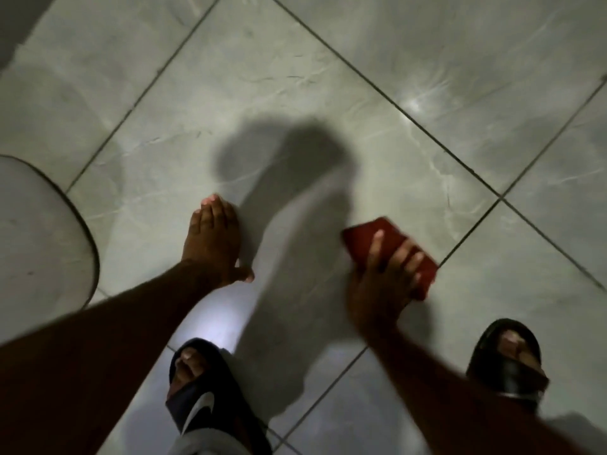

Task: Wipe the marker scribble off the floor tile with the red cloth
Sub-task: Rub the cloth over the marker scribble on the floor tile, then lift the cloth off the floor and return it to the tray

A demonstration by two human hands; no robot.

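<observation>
A folded red cloth [368,238] lies against the grey floor tile [262,93] at the right of centre, near the tile's right-hand grout line. My right hand [384,284] grips it from above, fingers spread over the cloth. My left hand [212,241] rests flat on the same tile, fingers together and pointing away from me, holding nothing. No marker scribble shows on the tile; a dark shadow of my arms covers its middle. The frame is dim and a little blurred.
My two feet in dark slides stand at the bottom, the left slide [197,389] and the right slide [505,359]. A pale rounded object with a dark rim [42,238] sits at the left edge. Dark grout lines cross the floor diagonally.
</observation>
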